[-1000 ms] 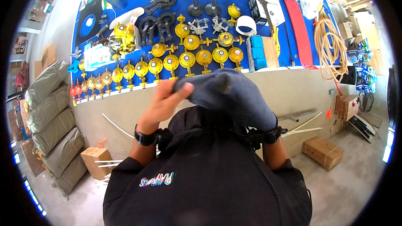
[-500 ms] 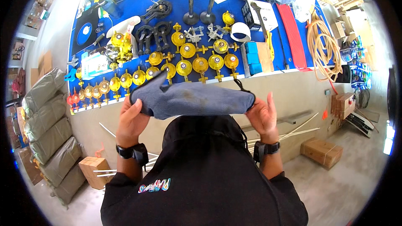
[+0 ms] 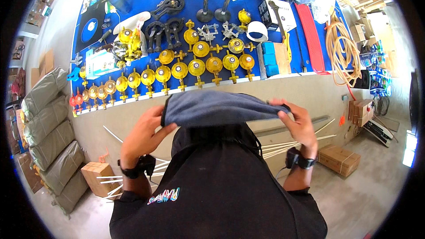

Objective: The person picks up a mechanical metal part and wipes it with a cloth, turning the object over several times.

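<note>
Cloth (image 3: pixel 212 106) is pinched at one end by the left hand (image 3: pixel 144 135) and at the other by the right hand (image 3: pixel 302 126), between the person's chest and the table (image 3: pixel 146 1). A hard tug could pull an end free of those light pinches; swung forward, the loose fabric could snag yellow valves (image 3: pixel 196 67) along the near edge

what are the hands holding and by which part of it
A blue-grey cloth with dark edging: the left hand grips its left end, the right hand its right end.
</note>
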Motion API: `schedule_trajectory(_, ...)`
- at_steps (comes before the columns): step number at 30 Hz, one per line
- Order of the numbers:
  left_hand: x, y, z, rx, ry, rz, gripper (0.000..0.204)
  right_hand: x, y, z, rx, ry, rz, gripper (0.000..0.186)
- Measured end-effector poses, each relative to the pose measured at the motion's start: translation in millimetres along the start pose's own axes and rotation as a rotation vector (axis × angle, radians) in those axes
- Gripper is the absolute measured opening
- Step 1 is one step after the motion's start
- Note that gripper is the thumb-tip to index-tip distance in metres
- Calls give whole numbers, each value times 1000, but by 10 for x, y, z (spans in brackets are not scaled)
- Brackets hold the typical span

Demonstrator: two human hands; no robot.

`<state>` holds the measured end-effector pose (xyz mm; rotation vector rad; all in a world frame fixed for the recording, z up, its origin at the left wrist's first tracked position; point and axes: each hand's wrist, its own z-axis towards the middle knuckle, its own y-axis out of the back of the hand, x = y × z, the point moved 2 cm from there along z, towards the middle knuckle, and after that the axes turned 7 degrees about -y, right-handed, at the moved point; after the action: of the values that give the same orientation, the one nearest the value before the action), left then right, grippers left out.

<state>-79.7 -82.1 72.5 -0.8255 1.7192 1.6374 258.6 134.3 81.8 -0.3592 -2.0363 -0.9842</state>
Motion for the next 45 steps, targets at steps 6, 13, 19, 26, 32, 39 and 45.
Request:
schedule_trajectory(6,-59,414,163,-330,-142,-513,56,23,104,199,114,565,1061,70)
schedule_trajectory(13,551,-1226,905,-305,511,-1463,30,-813,-1289,437,888,55,1720,87)
schedule_trajectory(19,765,-1518,1227,-239,620,-1326,24,-1265,-1025,286,417,-360,1761,76)
schedule_trajectory(26,1633,-1368,2336,-492,405,70,33,-1916,-511,-192,-148,-230,1751,68)
schedule_trajectory(32,2144,-1318,3216,-349,338,760,42,-2086,-277,-357,-293,-277,1824,68)
schedule_trajectory(39,2187,-1584,3591,-381,290,871,46,-2310,-110,-754,-427,-346,1883,68)
schedule_trajectory(45,2126,-1677,3743,-224,540,976,52,-2368,-5,-791,-504,-366,1906,68)
